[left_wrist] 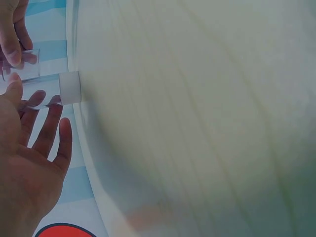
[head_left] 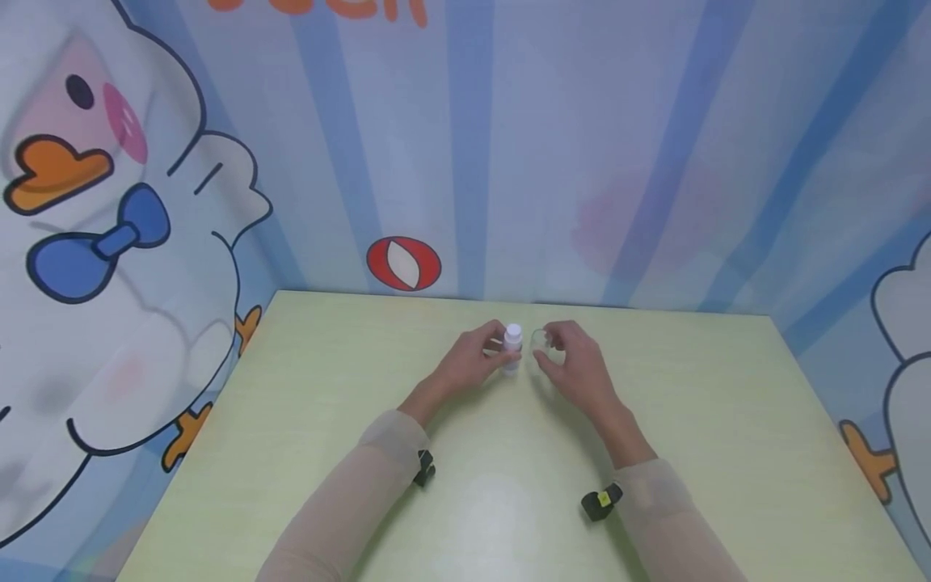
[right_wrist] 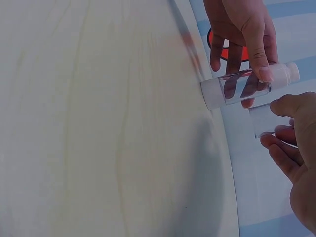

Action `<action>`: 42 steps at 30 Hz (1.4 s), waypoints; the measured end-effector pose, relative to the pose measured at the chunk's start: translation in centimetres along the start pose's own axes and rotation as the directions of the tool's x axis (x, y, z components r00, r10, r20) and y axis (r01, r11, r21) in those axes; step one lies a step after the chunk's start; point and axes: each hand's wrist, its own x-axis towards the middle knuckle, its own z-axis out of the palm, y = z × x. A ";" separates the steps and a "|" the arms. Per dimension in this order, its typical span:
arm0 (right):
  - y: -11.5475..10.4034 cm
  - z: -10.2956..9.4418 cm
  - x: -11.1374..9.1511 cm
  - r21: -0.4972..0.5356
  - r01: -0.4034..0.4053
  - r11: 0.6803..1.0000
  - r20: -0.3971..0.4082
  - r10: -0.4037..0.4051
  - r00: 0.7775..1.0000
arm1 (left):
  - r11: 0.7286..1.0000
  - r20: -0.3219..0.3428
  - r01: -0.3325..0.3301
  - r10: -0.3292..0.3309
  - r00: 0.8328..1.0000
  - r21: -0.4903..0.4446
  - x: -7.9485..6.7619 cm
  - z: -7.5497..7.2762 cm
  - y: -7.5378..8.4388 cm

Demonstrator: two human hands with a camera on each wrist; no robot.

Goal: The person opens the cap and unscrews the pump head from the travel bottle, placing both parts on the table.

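Observation:
In the head view my left hand (head_left: 465,361) grips a small bottle (head_left: 513,333) near the table's far edge. Its see-through body, white base (right_wrist: 212,94) and narrow white top (right_wrist: 294,72) show in the right wrist view; thumb and fingers pinch the body from either side. Just to the right, my right hand (head_left: 579,368) holds a transparent cap (head_left: 538,341) between thumb and fingers. That cap (right_wrist: 261,121) is off the bottle and close beside it. The bottle stands upright; the head view does not settle whether its base touches the tabletop.
A pale yellow-green table (head_left: 502,501) lies under both arms. Behind it rises a blue striped backdrop (head_left: 538,162) with a printed duck (head_left: 182,323) and a red ball print (head_left: 429,263). Small black cameras (head_left: 600,503) sit on both wrists.

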 end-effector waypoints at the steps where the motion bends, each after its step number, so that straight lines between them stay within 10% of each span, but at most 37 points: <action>1: 0.0 0.1 0.0 -0.002 -0.005 1.000 0.004 0.005 1.000 | 1.000 0.000 -0.003 0.003 1.000 -0.001 0.0 0.0 0.0; 42: 1.2 2.4 -0.7 -0.030 -0.073 0.997 0.127 0.077 0.989 | 0.999 0.009 -0.043 0.043 0.999 -0.008 0.1 -0.1 -0.3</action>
